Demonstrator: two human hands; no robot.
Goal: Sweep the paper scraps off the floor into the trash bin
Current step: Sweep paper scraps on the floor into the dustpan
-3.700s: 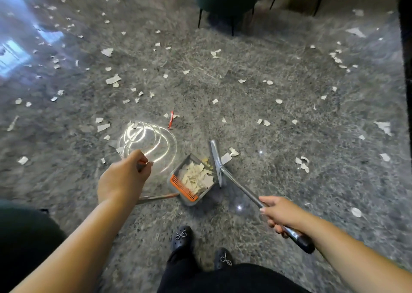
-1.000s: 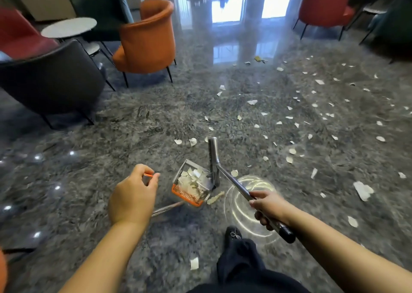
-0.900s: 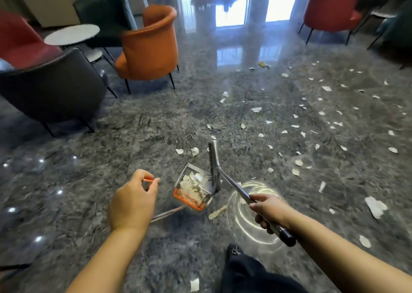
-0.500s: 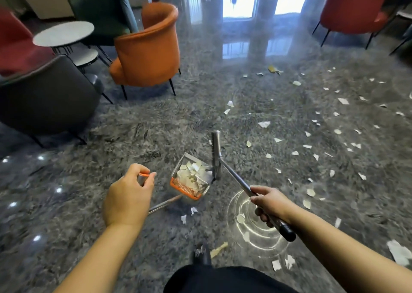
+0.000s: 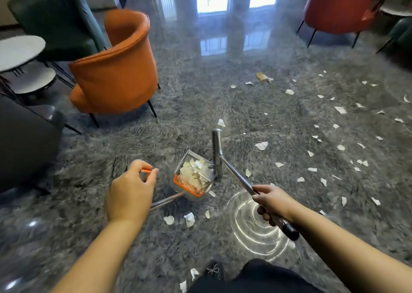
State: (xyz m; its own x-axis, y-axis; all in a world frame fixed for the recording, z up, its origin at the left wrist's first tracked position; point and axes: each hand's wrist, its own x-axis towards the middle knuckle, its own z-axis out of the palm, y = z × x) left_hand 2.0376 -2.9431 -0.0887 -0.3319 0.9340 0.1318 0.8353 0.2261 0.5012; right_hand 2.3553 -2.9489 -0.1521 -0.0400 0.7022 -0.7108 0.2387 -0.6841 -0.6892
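Dustpan (image 5: 192, 179) nearer chair (image 5: 116, 69), grips unchanged

Orange armchair (image 5: 116, 69), round side table (image 5: 19, 51)

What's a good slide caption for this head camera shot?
Left hand holds the dustpan handle, right hand grips the broom, paper scraps across the grey floor.

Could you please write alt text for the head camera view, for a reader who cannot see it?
A person's left hand grips a dustpan handle and the right hand grips a broom handle; the pan holds paper scraps, and more lie across the grey floor near an orange armchair.
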